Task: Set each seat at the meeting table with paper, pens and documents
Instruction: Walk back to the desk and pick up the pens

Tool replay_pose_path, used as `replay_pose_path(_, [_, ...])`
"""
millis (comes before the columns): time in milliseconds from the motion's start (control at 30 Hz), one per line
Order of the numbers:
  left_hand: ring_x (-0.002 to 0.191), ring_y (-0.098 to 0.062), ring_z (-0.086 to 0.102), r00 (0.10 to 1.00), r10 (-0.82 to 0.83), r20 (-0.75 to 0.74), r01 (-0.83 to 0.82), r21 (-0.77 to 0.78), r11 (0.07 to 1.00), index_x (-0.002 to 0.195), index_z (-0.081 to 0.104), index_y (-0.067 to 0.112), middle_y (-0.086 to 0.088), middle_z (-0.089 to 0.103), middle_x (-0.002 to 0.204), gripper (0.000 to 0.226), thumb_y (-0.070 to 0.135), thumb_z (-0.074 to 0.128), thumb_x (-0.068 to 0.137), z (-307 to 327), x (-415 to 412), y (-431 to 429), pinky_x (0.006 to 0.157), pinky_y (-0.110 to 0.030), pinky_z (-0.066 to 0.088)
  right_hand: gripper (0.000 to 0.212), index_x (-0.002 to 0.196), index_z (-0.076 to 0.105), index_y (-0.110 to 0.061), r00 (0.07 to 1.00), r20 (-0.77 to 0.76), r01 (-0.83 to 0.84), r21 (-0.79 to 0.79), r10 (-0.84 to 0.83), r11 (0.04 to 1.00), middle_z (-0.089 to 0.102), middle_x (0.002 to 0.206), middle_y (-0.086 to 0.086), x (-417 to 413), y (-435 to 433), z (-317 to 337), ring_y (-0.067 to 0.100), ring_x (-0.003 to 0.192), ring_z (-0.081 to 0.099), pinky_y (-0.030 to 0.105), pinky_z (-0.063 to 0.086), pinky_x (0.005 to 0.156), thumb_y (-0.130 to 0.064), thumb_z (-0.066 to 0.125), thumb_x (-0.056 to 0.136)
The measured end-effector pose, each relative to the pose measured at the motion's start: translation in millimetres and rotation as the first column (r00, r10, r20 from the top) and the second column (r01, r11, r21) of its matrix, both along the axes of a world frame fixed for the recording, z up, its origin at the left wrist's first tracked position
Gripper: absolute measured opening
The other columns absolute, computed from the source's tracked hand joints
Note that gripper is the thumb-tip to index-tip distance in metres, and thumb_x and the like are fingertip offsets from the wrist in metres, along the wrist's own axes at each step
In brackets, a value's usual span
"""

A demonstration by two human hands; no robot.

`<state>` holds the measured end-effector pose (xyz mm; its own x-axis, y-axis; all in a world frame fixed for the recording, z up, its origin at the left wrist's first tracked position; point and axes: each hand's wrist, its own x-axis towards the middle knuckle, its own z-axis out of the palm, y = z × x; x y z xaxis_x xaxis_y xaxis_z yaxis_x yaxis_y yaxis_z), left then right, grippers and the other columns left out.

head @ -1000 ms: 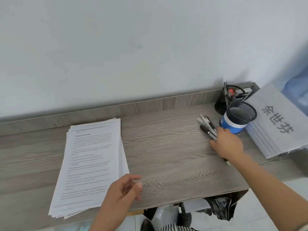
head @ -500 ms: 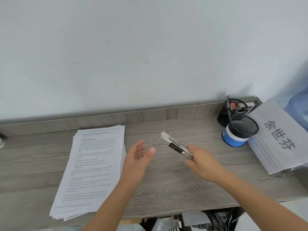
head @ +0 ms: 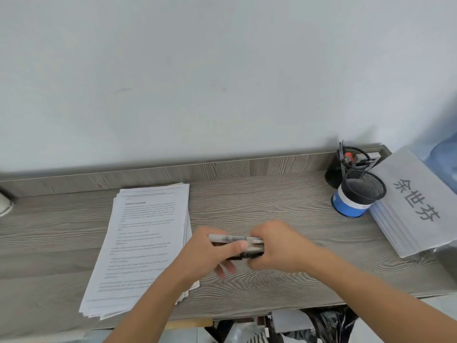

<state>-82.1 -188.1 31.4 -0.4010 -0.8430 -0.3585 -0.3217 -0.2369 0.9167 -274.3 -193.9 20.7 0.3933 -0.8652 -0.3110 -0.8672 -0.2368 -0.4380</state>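
Note:
A small bunch of pens [head: 237, 243], some clear and some dark, is held level over the middle of the grey wood-grain desk [head: 284, 214]. My left hand [head: 210, 256] grips the bunch's left end, thumb on top. My right hand [head: 279, 246] is closed around its right end. The two hands meet at the pens. A stack of printed documents [head: 141, 238] lies on the desk to the left, partly under my left forearm.
At the back right stand a blue-banded mesh pen cup [head: 356, 194] and a black mesh cup [head: 346, 164] with small items. A pile of white name cards with large characters [head: 415, 201] lies at the right edge. Bags and clutter sit under the desk.
My right hand lifted the pens from beside the blue cup and carried them left to mid-desk. My left hand rose from the documents' edge and closed on the pens' other end.

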Motion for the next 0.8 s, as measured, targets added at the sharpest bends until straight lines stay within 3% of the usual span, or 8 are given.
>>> replay_pose_path(100, [0.088,-0.029,0.073,0.976,-0.216,-0.007,0.215,0.123,0.969,0.106,0.075,0.02,-0.005,0.075,0.094,0.024,0.03,0.073,0.084,2.8,17.3,-4.1,0.062,-0.031,0.055,0.029,0.065,0.045,-0.025,0.98,-0.158,-0.124,-0.036,0.117,0.992,0.05,0.062,-0.008,8.0,-2.6,3.1,0.019,0.064,0.051,0.031,0.038,0.052,-0.04,0.069,0.072])
replay_pose_path(200, [0.098,-0.027,0.07,0.95,-0.302,-0.086,0.314,0.24,0.919,0.097,0.073,0.017,-0.002,0.071,0.094,0.025,0.035,0.074,0.079,8.2,28.5,-8.3,0.071,-0.033,0.056,0.022,0.078,0.052,-0.021,0.947,-0.256,-0.221,-0.091,0.192,0.971,0.048,0.066,-0.006,17.0,-4.1,6.0,0.02,0.07,0.048,0.03,0.039,0.059,-0.038,0.065,0.078])
replay_pose_path(267, [0.084,-0.019,0.069,0.913,-0.402,0.066,0.378,0.231,0.897,0.092,0.067,0.017,-0.003,0.068,0.088,0.023,0.033,0.076,0.079,7.7,26.8,-8.5,0.065,-0.029,0.055,0.019,0.083,0.055,-0.019,0.923,-0.291,-0.3,-0.138,0.251,0.944,0.041,0.062,-0.007,22.8,-3.3,6.7,0.019,0.069,0.045,0.03,0.037,0.061,-0.036,0.062,0.08])
replay_pose_path(333, [0.069,-0.016,0.063,0.821,-0.467,0.329,0.43,0.182,0.884,0.083,0.058,0.019,-0.003,0.064,0.079,0.019,0.029,0.074,0.081,1.8,17.2,-5.0,0.056,-0.026,0.05,0.017,0.083,0.057,-0.018,0.912,-0.297,-0.342,-0.163,0.284,0.926,0.039,0.061,-0.008,25.7,-3.2,6.1,0.019,0.068,0.044,0.03,0.037,0.061,-0.035,0.061,0.081])
replay_pose_path(433, [0.062,-0.015,0.052,0.746,-0.369,0.554,0.449,-0.011,0.893,0.076,0.05,0.023,0.002,0.055,0.07,0.017,0.023,0.062,0.088,-14.8,7.0,1.7,0.056,-0.026,0.04,0.017,0.08,0.055,-0.021,0.927,-0.26,-0.323,-0.182,0.271,0.929,0.054,0.07,-0.006,19.6,-4.8,3.6,0.019,0.069,0.048,0.031,0.038,0.061,-0.037,0.059,0.08])
replay_pose_path(500, [0.063,-0.015,0.048,0.777,-0.35,0.522,0.45,-0.073,0.89,0.08,0.053,0.02,0.005,0.05,0.068,0.014,0.026,0.063,0.088,-22.4,6.6,4.6,0.058,-0.028,0.036,0.018,0.081,0.056,-0.022,0.941,-0.233,-0.293,-0.195,0.246,0.936,0.064,0.076,-0.003,12.3,-3.1,3.7,0.02,0.071,0.055,0.031,0.039,0.06,-0.04,0.058,0.078])
replay_pose_path(667, [0.067,-0.014,0.049,0.871,-0.389,0.301,0.398,0.033,0.917,0.091,0.059,0.014,0.002,0.053,0.073,0.044,0.053,0.073,0.076,-23.4,1.1,7.5,0.064,-0.031,0.04,0.025,0.099,0.06,-0.022,0.922,-0.283,-0.322,-0.184,0.264,0.929,0.068,0.086,-0.001,10.5,3.6,5.0,0.019,0.072,0.05,0.03,0.035,0.064,-0.04,0.058,0.083])
replay_pose_path(800, [0.061,-0.015,0.045,0.898,-0.363,0.25,0.377,-0.01,0.926,0.102,0.061,0.015,0.004,0.05,0.068,0.035,0.046,0.062,0.087,-30.2,-2.0,5.5,0.063,-0.034,0.038,0.046,0.123,0.056,-0.026,0.938,-0.218,-0.307,-0.162,0.269,0.938,0.07,0.101,-0.004,5.3,-3.6,0.9,0.018,0.09,0.062,0.027,0.034,0.068,-0.043,0.065,0.082])
